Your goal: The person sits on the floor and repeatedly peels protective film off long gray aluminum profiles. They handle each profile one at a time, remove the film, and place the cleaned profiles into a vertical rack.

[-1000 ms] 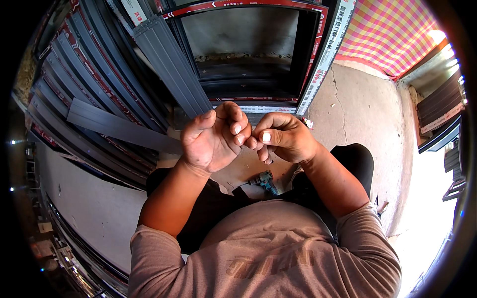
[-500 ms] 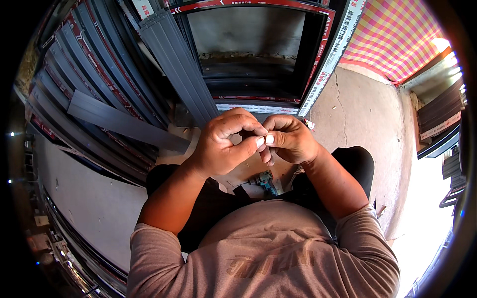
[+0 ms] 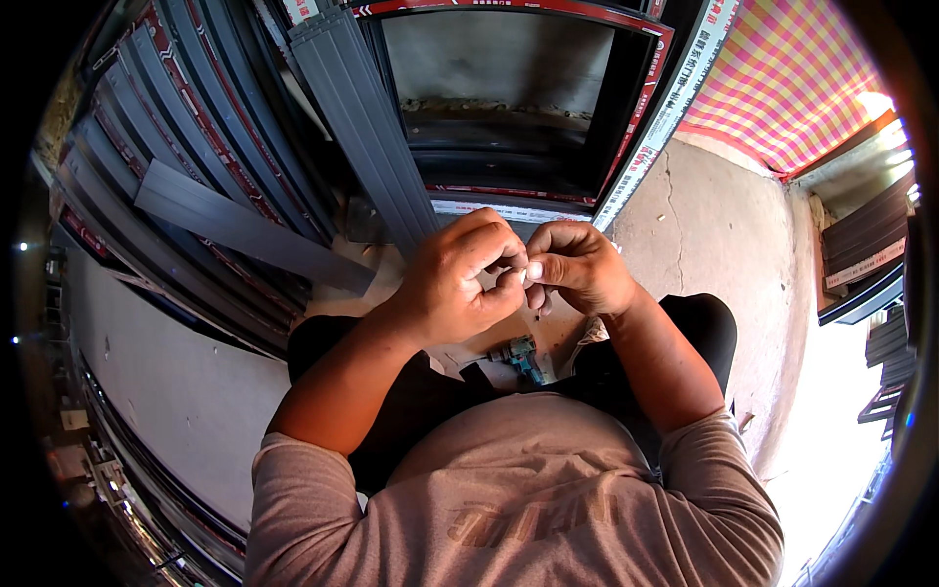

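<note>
My left hand (image 3: 467, 279) and my right hand (image 3: 577, 274) meet in front of my belly, their fingertips touching. The left thumb and curled index finger pinch together at the meeting point. Against them press the right thumb and index finger, with the other right fingers bent below. Whatever lies between the fingertips is too small and covered to name. On the floor between my legs, below both hands, rests a teal and black cordless drill (image 3: 521, 358), its thin bit pointing left.
A dark window frame (image 3: 641, 127) with red and white tape stands ahead. A grey ribbed panel (image 3: 367, 127) leans at its left. Several long metal profiles (image 3: 196, 127) are stacked on the left, a flat grey strip (image 3: 245, 227) across them. A checked pink-yellow cloth (image 3: 782, 78) hangs at far right.
The left thumb has drawn back and bent, and the left fingers have curled tighter. Both hands stay together at nearly the same spot. The surroundings have shifted slightly in view.
</note>
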`<state>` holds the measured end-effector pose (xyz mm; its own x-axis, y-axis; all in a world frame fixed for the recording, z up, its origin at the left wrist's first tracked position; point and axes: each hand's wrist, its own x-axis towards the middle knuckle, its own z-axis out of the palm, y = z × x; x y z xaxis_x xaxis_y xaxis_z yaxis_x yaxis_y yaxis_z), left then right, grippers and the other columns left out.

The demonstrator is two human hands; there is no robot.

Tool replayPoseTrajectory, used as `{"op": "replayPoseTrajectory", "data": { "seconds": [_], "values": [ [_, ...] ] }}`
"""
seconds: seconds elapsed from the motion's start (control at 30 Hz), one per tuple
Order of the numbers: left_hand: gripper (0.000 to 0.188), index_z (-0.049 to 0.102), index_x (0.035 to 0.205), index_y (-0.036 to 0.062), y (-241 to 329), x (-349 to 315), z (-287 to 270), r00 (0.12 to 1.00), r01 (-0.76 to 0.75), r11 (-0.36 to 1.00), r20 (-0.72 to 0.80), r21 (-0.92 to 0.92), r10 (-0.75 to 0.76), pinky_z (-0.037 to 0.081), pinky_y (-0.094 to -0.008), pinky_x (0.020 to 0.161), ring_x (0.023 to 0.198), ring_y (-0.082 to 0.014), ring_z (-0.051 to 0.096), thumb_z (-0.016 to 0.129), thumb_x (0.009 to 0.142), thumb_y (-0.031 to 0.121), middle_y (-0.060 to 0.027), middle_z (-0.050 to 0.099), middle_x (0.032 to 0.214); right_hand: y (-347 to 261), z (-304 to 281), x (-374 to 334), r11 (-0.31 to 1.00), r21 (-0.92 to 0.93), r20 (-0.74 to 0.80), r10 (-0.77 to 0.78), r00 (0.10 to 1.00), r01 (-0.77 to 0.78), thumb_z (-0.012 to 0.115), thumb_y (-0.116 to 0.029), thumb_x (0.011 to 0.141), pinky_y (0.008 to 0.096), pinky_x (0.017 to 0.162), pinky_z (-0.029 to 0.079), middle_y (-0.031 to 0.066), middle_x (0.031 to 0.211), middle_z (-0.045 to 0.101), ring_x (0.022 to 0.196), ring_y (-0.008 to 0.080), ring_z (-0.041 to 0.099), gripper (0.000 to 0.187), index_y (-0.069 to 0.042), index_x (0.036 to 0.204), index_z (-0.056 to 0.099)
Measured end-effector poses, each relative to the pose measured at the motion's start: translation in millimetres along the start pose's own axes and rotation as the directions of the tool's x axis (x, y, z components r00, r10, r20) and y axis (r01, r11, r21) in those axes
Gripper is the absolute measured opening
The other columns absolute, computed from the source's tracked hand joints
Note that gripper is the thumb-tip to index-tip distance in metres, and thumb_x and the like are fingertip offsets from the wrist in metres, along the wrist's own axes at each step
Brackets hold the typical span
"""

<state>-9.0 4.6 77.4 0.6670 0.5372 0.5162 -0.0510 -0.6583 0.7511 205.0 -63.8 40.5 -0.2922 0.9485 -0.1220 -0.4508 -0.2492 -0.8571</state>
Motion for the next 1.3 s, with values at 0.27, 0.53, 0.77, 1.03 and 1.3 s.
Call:
{"op": "replayPoseTrajectory", "data": {
  "seconds": [0.27, 0.53, 0.77, 1.03, 1.3],
  "values": [
    [0.020, 0.059, 0.093, 0.0015, -5, -3, 6, 0.999, -0.030, 0.997, -0.031, 0.070, 0.032, 0.051, -0.0306, 0.062, 0.070, -0.0164, 0.060, 0.065, 0.076, -0.009, -0.0084, 0.059, 0.089, 0, 2, 2, 0.997, -0.077, -0.040, 0.012, 0.999, -0.015, 0.079, -0.015, 0.096, 0.0287, 0.062, 0.058, 0.0081, 0.082, 0.073, 0.068, 0.0158, 0.071, 0.015, -0.001, 0.096, 0.072],
    [0.015, 0.056, 0.089, 0.0011, -4, -1, 4, 0.999, 0.013, 1.000, -0.039, 0.011, -0.013, 0.048, -0.0296, 0.064, 0.072, -0.0157, 0.056, 0.061, 0.077, -0.006, -0.0086, 0.056, 0.088, -6, 5, -1, 0.995, -0.089, -0.070, 0.032, 0.997, -0.039, 0.079, -0.018, 0.096, 0.0288, 0.063, 0.059, 0.0080, 0.084, 0.073, 0.069, 0.0159, 0.071, 0.018, -0.001, 0.098, 0.072],
    [0.013, 0.043, 0.080, 0.0099, -13, -2, -4, 0.862, 0.365, 0.404, 0.140, -0.839, -0.488, 0.042, -0.0323, 0.076, 0.076, -0.0174, 0.050, 0.051, 0.088, 0.018, -0.0041, 0.049, 0.081, -5, -2, -1, 0.996, -0.087, -0.163, -0.040, 0.986, 0.026, 0.073, -0.019, 0.101, 0.0303, 0.063, 0.057, 0.0089, 0.089, 0.073, 0.073, 0.0176, 0.071, 0.020, 0.000, 0.106, 0.070],
    [0.030, 0.049, 0.080, 0.0148, -17, 4, 1, 0.827, 0.225, 0.064, 0.156, -0.972, -0.540, 0.051, -0.0465, 0.090, 0.079, -0.0188, 0.055, 0.052, 0.105, 0.031, -0.0001, 0.050, 0.078, -3, 3, -2, 0.958, -0.199, -0.154, -0.238, 0.959, 0.206, 0.065, -0.004, 0.102, 0.0290, 0.066, 0.056, 0.0074, 0.095, 0.072, 0.078, 0.0145, 0.070, 0.014, 0.000, 0.115, 0.068],
    [0.031, 0.051, 0.082, 0.0149, -26, -1, 3, 0.826, 0.255, 0.039, 0.197, -0.966, -0.529, 0.050, -0.0419, 0.091, 0.085, -0.0184, 0.056, 0.054, 0.106, 0.034, 0.0002, 0.053, 0.083, 0, 9, -3, 0.957, -0.170, -0.059, -0.249, 0.967, 0.236, 0.065, -0.013, 0.106, 0.0310, 0.068, 0.057, 0.0116, 0.103, 0.073, 0.079, 0.0177, 0.069, 0.021, 0.002, 0.120, 0.068]
  ]
}}
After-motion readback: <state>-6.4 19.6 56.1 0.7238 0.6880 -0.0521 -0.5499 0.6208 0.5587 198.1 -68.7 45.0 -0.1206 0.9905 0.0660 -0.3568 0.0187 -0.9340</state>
